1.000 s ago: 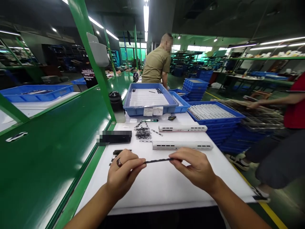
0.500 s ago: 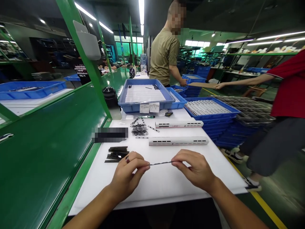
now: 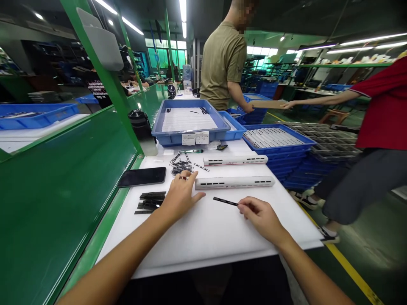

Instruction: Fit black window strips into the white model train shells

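Observation:
My right hand pinches one end of a thin black slotted strip, whose free end points left over the white work surface. With thumb and fingers apart, my left hand reaches by the near end of a white slotted tube; whether it touches the tube I cannot tell. A second white tube lies behind the first. Just beyond my left fingers is a heap of black slotted frames. Several dark flat strips lie to the left of my left hand.
A phone lies at the left edge. Behind stand a bottle, a green cutter and a blue tray. Stacked blue crates hold white tubes at right. Two people hold a brown board beyond.
My left hand has let go of the strip and moved forward towards the tube and heap, its fingers opening. My right hand keeps the strip, now turned flatter.

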`<state>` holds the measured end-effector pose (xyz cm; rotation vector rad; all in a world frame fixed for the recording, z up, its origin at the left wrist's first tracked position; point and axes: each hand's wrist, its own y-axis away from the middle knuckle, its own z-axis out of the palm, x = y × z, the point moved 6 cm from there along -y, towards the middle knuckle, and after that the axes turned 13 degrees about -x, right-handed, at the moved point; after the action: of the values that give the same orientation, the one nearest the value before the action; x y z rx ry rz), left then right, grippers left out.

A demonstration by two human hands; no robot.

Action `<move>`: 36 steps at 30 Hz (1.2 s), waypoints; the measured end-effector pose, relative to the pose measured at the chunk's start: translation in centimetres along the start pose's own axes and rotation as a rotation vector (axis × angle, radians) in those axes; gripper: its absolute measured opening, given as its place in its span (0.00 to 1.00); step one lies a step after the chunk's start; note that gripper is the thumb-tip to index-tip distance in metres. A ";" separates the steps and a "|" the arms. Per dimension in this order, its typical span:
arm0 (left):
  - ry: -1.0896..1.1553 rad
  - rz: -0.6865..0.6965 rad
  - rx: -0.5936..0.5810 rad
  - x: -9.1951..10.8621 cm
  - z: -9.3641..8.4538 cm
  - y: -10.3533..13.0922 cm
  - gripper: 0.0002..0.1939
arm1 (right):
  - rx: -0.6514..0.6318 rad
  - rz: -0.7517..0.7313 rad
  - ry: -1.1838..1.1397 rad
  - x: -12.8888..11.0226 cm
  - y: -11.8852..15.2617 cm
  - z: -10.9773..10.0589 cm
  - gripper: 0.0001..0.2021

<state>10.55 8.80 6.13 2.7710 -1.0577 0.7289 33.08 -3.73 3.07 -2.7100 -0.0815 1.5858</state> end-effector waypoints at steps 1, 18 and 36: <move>-0.002 0.012 -0.032 -0.2 0.2 -1.1 0.29 | 0.004 0.008 -0.029 0.3 -0.1 0.0 0.12; 0.786 -0.090 -0.231 -0.5 1.7 5.0 0.22 | -0.304 0.082 -0.172 -2.1 -0.3 2.0 0.12; 0.854 -0.038 -0.187 -1.2 2.3 5.8 0.20 | -0.423 0.265 0.160 -7.1 -5.3 2.2 0.14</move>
<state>6.91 4.59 3.03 1.9548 -0.8097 1.5063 27.51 1.15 8.31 -3.2868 -0.0656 1.5515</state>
